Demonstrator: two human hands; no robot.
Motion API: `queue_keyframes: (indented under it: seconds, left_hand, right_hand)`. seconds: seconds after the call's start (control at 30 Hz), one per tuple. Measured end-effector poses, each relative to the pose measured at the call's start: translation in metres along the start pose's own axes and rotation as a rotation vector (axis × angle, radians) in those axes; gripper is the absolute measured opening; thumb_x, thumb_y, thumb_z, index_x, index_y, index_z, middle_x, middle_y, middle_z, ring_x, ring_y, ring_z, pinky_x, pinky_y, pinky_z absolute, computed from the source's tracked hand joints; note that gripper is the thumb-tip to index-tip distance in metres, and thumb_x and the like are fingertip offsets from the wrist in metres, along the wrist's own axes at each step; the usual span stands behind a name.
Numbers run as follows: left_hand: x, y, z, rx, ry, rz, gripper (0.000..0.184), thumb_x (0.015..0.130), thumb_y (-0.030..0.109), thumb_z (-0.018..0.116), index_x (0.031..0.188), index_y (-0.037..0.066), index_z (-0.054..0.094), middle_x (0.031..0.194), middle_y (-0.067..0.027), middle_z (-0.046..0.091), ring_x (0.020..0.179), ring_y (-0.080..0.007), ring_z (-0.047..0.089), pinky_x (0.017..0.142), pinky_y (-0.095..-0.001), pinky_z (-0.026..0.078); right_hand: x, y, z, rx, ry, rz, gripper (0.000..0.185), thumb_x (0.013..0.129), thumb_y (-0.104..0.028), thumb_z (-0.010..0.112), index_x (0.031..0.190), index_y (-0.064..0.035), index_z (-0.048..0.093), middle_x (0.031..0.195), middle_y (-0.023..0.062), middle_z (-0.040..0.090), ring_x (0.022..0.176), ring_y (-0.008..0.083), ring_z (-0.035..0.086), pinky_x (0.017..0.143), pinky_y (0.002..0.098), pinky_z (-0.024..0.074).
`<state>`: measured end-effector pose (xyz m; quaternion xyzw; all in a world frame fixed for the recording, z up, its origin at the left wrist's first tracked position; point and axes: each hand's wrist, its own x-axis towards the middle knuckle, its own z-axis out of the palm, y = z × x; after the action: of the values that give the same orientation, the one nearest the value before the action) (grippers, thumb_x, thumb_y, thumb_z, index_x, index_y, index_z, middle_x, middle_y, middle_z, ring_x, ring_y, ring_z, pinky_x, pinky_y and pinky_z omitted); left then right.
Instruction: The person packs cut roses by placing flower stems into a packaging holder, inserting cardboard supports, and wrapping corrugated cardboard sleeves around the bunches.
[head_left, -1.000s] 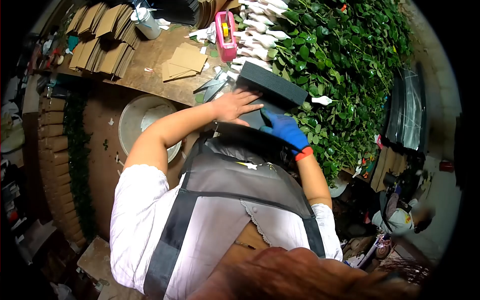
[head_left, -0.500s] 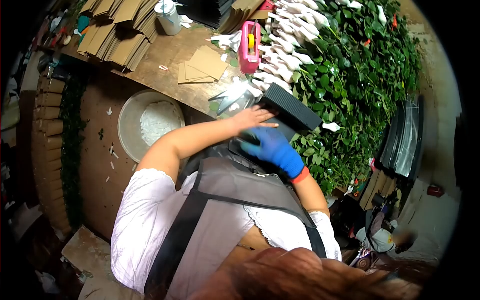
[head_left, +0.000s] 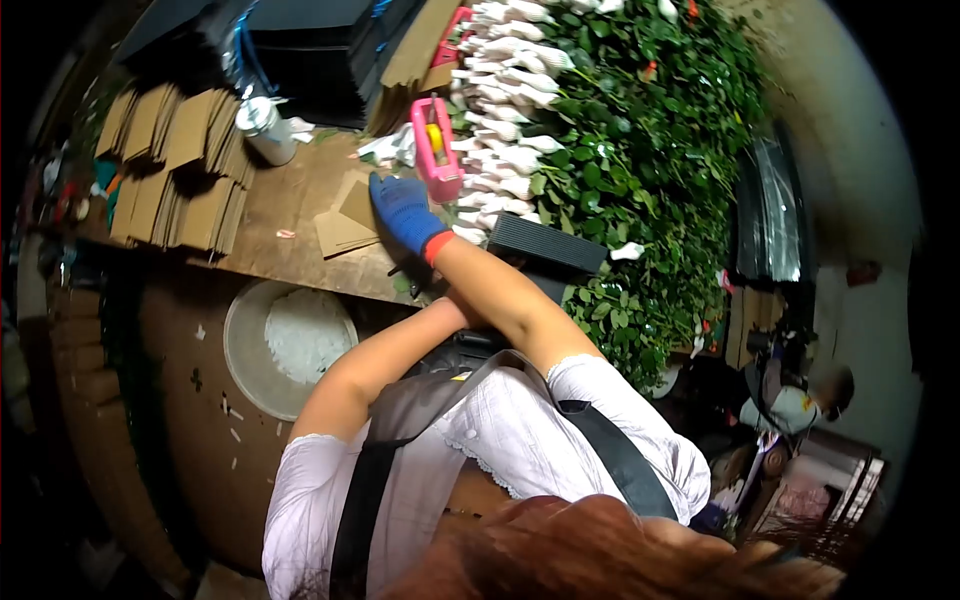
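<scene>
My right hand (head_left: 404, 214), in a blue glove with a red cuff, reaches across to the left over the table. Its fingers are stretched out at the edge of the thin brown cardboard pieces (head_left: 335, 235). Beneath my right forearm lies my bare left hand (head_left: 462, 308); only the part by the wrist shows, and its fingers are hidden. A black ribbed block (head_left: 547, 246) rests just right of the crossed arms. Beyond the glove stands a pink tape dispenser (head_left: 437, 160) with a yellow roll.
Stacked cardboard (head_left: 195, 130) and a white lidded cup (head_left: 266, 132) stand at the left. White-wrapped flower heads (head_left: 510, 120) with leafy stems (head_left: 660, 150) cover the right side. A round tub (head_left: 245, 350) sits below the table edge. Another person (head_left: 790, 400) is at the far right.
My right hand has moved left from beside the black block to the cardboard pieces, crossing over my left arm. My left hand has become mostly hidden. The view has shifted.
</scene>
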<state>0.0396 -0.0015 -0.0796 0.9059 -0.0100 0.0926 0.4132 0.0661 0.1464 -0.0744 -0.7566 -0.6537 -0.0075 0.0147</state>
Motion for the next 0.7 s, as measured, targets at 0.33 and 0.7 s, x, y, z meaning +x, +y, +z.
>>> queue_keyframes:
  seconds: [0.33, 0.7]
  left_hand:
    - [0.0, 0.011, -0.018, 0.29, -0.227, -0.079, 0.07, 0.088, 0.055, 0.057, 0.142, 0.011, 0.046, 0.145, -0.0128, 0.048, 0.134, -0.0296, 0.044, 0.113, -0.0408, 0.034]
    - [-0.043, -0.002, -0.06, 0.31, 0.215, 0.18, 0.038, 0.079, 0.01, 0.068, 0.117, 0.004, 0.064, 0.119, -0.0145, 0.064, 0.11, -0.0349, 0.061, 0.097, -0.0434, 0.049]
  right_hand:
    - [-0.217, 0.131, -0.144, 0.777, -0.04, 0.086, 0.029, 0.086, -0.034, 0.069, 0.104, -0.0112, 0.066, 0.09, 0.0085, 0.068, 0.078, 0.0244, 0.067, 0.071, 0.0354, 0.0534]
    - [-0.249, 0.168, -0.069, 1.045, -0.414, 0.57, 0.031, 0.086, -0.033, 0.069, 0.087, -0.0022, 0.065, 0.075, 0.0114, 0.067, 0.062, 0.0207, 0.066, 0.063, 0.0336, 0.0531]
